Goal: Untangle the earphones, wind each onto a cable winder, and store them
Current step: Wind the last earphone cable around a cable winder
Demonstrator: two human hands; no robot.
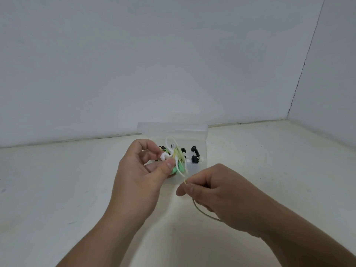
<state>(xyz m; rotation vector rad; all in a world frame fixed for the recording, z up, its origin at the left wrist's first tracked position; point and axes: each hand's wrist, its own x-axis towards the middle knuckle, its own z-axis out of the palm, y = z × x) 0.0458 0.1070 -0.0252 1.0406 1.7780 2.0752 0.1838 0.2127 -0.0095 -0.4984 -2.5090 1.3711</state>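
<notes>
My left hand (140,174) grips a green cable winder (178,167) with pale yellow-white earphone cable (176,153) looped around it; a white earbud sits against my thumb. My right hand (217,191) pinches the loose length of that cable between thumb and forefinger, just below and right of the winder. The cable tail (200,210) runs on under my right palm. Both hands hover above the table in front of a clear plastic box (198,166).
The clear box stands open with its lid (173,129) raised at the back. Inside are black earphones on winders (194,154). The white table (57,189) meets white walls behind and at the right.
</notes>
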